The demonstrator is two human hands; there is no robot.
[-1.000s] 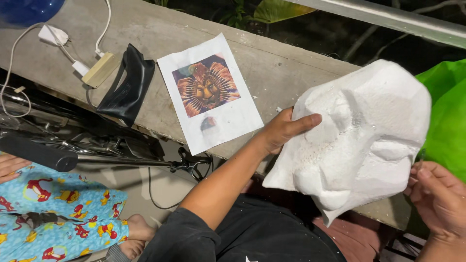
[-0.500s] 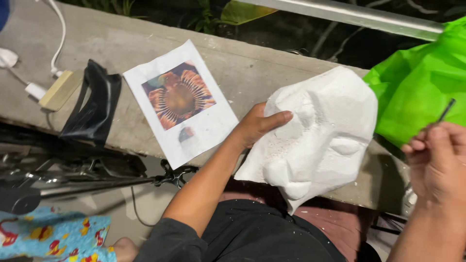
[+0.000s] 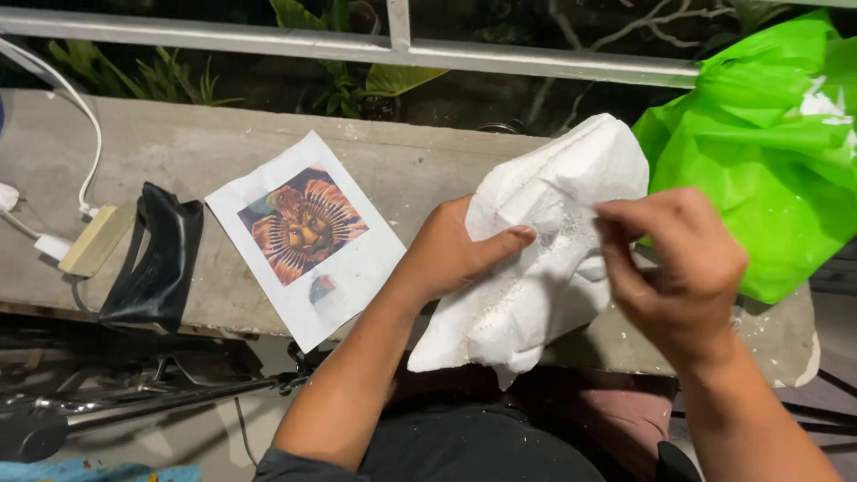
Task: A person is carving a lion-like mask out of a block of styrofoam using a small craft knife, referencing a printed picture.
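Right hand (image 3: 683,268) had come in from the edge onto the white carved foam mask (image 3: 544,259), fingers pinched narrow at its face. Left hand (image 3: 455,254) gripped the mask's side, propped on the concrete surface (image 3: 223,147). Carving step underway, apparently; next needs small careful picks.

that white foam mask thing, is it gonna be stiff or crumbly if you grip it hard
The white foam mask probably stays stiff: it keeps its carved shape in the left hand. Likely light, since that hand alone props it. Probably crumbly: white flecks dot the concrete ledge near the right hand.
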